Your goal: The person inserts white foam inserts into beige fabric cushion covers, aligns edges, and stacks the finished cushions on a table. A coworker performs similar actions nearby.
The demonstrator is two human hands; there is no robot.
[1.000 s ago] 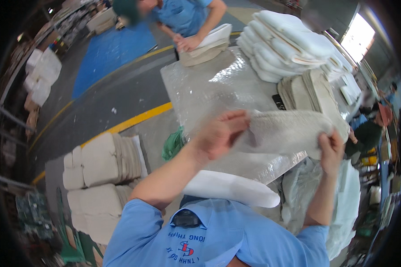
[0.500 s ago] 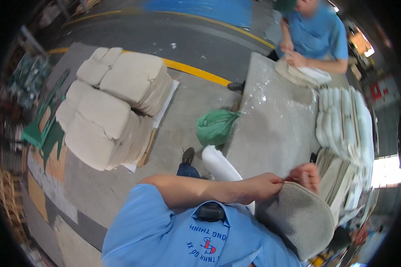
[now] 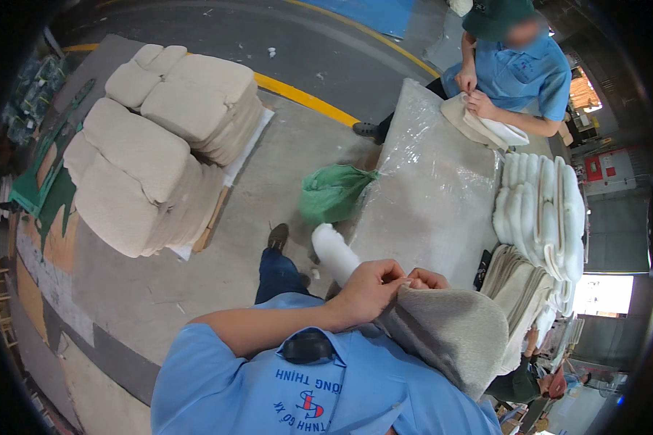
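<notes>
A grey-beige fabric cushion cover (image 3: 453, 326) lies against my right side, its near part resting over my blue shirt. My left hand (image 3: 374, 288) reaches across from the left and pinches the edge of the cover near its corner. Right beside it, my right hand (image 3: 426, 278) has its fingers closed on that same edge, partly hidden behind the fabric. Whether a thread or zip pull is between the fingertips is too small to tell. A white padding piece (image 3: 334, 250) sticks out beyond my left hand, by the table's near corner.
A plastic-covered table (image 3: 428, 196) stands ahead. At its far end a co-worker (image 3: 519, 76) handles another beige cover. White padding (image 3: 540, 210) and folded covers (image 3: 511, 279) are stacked on the right. A green sack (image 3: 334, 192) hangs by the table; beige cushion stacks (image 3: 134, 177) stand left.
My right hand, raised and blurred before, has come down beside my left at the cover's edge. Both hands and the cover have shifted left in view, and the view itself has moved slightly.
</notes>
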